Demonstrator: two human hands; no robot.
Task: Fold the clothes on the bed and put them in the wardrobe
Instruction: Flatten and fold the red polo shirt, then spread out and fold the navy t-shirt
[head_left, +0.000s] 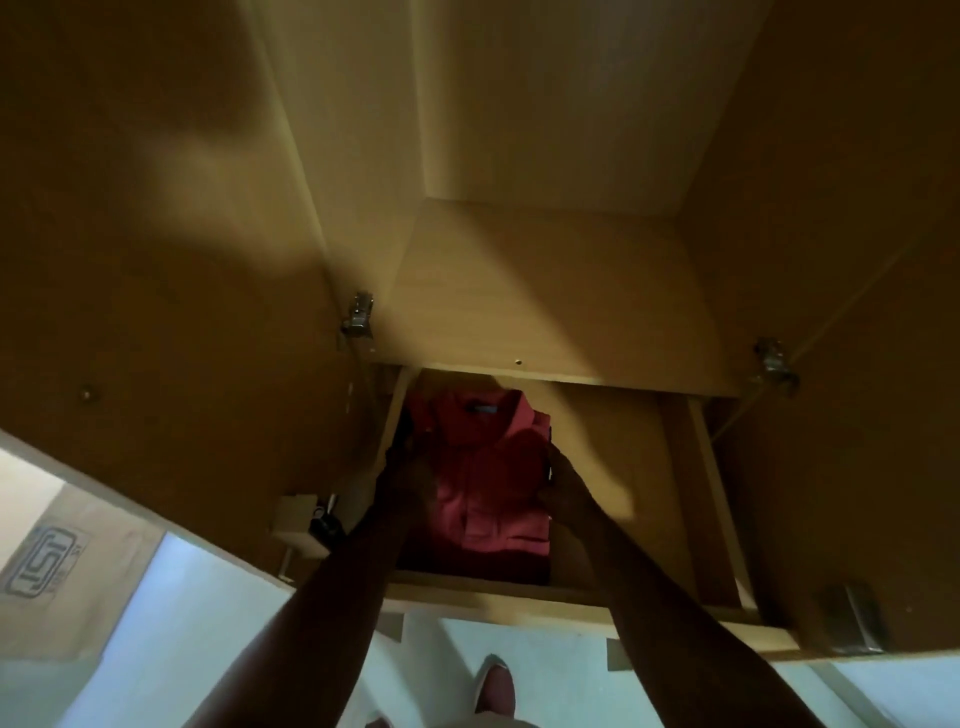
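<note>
A folded pink-red garment (488, 478) lies in the lower compartment of the open wooden wardrobe (545, 291), towards its left side. Both my arms reach down into that compartment. My left hand (402, 467) is at the garment's left edge, dark and partly hidden in shadow. My right hand (563, 486) holds the garment's right edge, fingers curled around it. The grip of the left hand is too dark to make out.
Both wardrobe doors stand open: the left door (156, 312) and the right door (857, 415), with metal hinges (358, 314). A lock block (301, 522) sits on the left door's edge. A cardboard box (57, 561) stands at lower left on the pale floor (441, 670).
</note>
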